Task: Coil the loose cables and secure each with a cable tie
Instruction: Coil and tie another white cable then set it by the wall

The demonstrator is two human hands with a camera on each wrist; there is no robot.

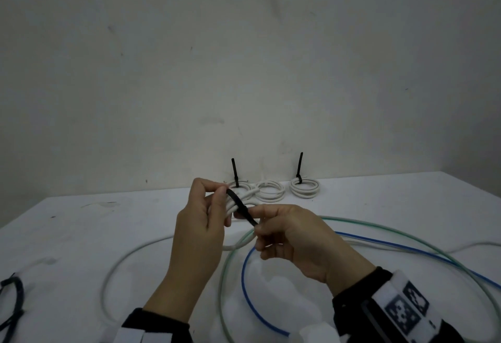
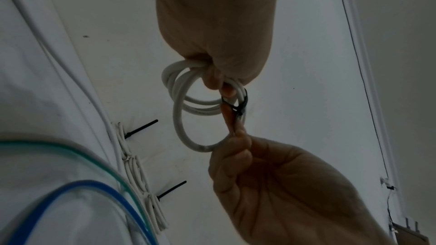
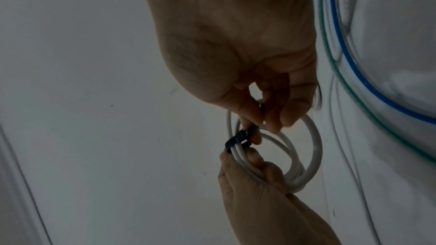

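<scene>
My left hand (image 1: 217, 199) holds a small coil of white cable (image 1: 244, 196) up above the table, fingers curled round its strands. A black cable tie (image 1: 241, 209) is looped round the coil. My right hand (image 1: 259, 227) pinches the tie's tail between thumb and fingers, just right of the coil. In the left wrist view the coil (image 2: 179, 118) hangs from my left hand (image 2: 212, 44), with the tie (image 2: 240, 106) and right hand (image 2: 271, 183) below. In the right wrist view the tie (image 3: 235, 140) crosses the coil (image 3: 315, 148) between both hands.
Three white coils lie at the back by the wall (image 1: 271, 191), the outer two (image 1: 305, 186) with black ties standing upright. Loose green (image 1: 221, 283), blue (image 1: 243, 277) and pale (image 1: 103, 294) cables loop over the white table. A black cable (image 1: 19, 294) lies at the left edge.
</scene>
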